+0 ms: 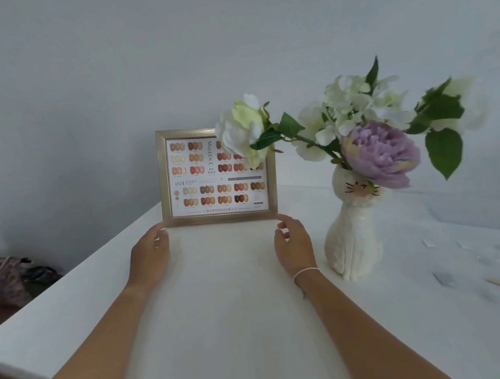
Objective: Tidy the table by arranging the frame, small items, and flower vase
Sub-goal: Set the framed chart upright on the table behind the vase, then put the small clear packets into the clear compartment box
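A gold-rimmed picture frame [220, 219] stands upright near the far edge of the white table [226, 294], showing a chart of nail colours. My left hand [151, 254] is at its lower left corner and my right hand [294, 242] at its lower right corner. Both hands have their fingers apart, with the fingertips at or just short of the frame and gripping nothing. To the right stands a white cat-shaped vase [352, 235] holding white and purple flowers [379, 153]; one white bloom overlaps the frame's upper right corner. Several small pale items [467, 274] lie scattered at the right.
A plain wall rises just behind the table. The table's left edge runs diagonally from near left to far centre, with a dark patterned bundle [15, 279] on the floor beyond it. A thin stick-like piece [496, 283] lies among the small items.
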A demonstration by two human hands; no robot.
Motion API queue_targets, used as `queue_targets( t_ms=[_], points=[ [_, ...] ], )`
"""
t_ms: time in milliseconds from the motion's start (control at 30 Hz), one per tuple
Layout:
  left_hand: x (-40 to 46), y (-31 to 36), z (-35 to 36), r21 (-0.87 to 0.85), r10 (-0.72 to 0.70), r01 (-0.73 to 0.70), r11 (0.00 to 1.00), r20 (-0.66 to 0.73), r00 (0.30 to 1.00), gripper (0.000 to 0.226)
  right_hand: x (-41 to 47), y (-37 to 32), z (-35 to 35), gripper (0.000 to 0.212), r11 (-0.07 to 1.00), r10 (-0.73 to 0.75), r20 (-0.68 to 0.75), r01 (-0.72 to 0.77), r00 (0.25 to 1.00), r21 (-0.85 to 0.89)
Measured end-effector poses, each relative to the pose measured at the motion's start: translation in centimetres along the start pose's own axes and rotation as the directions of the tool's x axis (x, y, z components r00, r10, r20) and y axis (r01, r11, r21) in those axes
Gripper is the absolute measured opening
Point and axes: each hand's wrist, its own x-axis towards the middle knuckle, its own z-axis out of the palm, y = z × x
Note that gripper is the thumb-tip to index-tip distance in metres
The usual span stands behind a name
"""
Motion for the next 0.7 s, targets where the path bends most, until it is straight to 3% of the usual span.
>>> queue_targets(
  t_ms=[400, 700],
  points=[
    [-10.4, 3.8, 0.6, 0.165, 0.179, -0.214, 0.963, 0.206, 0.962, 0.031, -8.6, -0.3, -7.3, 0.029, 0.953, -0.226, 0.192, 0.258, 0.955, -0.162],
    [-17.6, 10.0, 6.3, 0.147, 0.375, -0.47, 0.87, 0.423, 0.825, 0.031, -12.7, 1.5, -16.3, 0.029, 0.869, -0.302, 0.252, 0.374, 0.919, -0.323]
  ],
)
